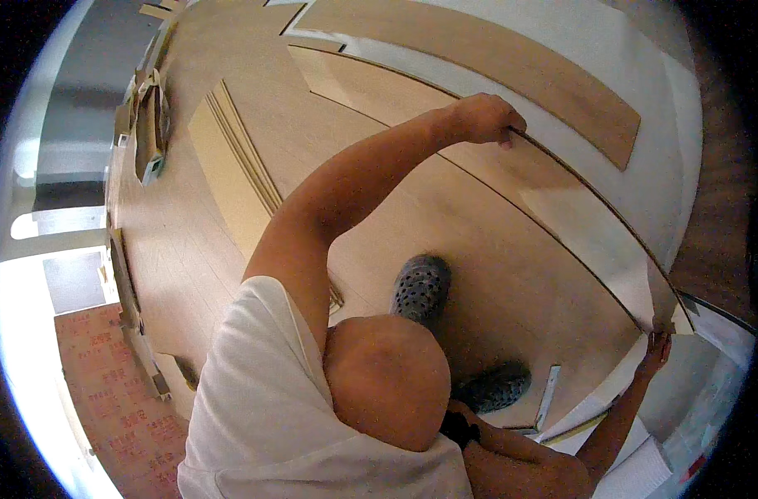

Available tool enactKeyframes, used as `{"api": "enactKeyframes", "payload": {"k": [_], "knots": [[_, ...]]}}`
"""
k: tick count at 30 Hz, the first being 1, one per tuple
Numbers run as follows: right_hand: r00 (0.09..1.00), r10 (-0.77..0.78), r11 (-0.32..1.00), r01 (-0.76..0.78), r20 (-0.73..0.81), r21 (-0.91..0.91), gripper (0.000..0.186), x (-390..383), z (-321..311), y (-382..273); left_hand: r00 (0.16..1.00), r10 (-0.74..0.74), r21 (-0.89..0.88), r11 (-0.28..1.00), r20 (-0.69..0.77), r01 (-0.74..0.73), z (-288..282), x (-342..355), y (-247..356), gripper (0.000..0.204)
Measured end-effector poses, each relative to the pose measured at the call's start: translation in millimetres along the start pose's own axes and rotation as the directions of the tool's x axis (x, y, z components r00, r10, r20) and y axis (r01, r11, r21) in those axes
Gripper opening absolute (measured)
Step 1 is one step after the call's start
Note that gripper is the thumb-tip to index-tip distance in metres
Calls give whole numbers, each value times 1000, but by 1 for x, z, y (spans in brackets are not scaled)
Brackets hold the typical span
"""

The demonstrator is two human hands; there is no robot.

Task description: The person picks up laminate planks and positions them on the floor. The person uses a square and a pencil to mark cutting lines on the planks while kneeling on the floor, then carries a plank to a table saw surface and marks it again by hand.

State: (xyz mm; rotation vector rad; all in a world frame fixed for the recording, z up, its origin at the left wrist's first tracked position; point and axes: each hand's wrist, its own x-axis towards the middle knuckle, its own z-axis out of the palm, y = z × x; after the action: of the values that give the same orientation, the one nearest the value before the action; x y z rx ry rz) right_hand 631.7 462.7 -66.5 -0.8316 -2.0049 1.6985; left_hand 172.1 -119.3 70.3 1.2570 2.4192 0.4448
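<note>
My left hand (489,121) is closed on the upper edge of a long pale wood plank (553,198), which slants across the laid wood floor (171,266) beside white underlay (666,141). At the plank's near right end, my right hand (657,349) grips it, its fingers partly hidden. A loose plank (479,46) lies on the underlay beyond my left hand. A metal square (550,391) lies near my foot, below and left of my right hand.
A stack of long planks (238,158) lies on the floor at left. Opened cardboard packaging (148,125) runs along the far left edge, near a reddish printed sheet (105,374). My grey clogs (422,283) stand on the floor. A dark wood surface (711,224) borders the underlay at right.
</note>
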Motion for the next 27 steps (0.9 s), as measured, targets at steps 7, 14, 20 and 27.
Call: {"api": "enactKeyframes", "payload": {"k": [7,14,20,27], "knots": [[999,26,998,-28,31,60,49,5,-12,14,996,69,34,997,-48,-67,4,1,-9,35],[1000,9,991,-7,-15,133,50,3,-5,2,999,34,31,999,-39,-32,5,2,-5,34],[999,23,999,-21,-46,44,46,2,-10,12,997,25,-22,999,-76,-26,6,-1,-2,35],[998,65,973,-60,-15,225,47,21,-43,35,994,78,-2,997,-77,-79,3,7,-3,37]]}}
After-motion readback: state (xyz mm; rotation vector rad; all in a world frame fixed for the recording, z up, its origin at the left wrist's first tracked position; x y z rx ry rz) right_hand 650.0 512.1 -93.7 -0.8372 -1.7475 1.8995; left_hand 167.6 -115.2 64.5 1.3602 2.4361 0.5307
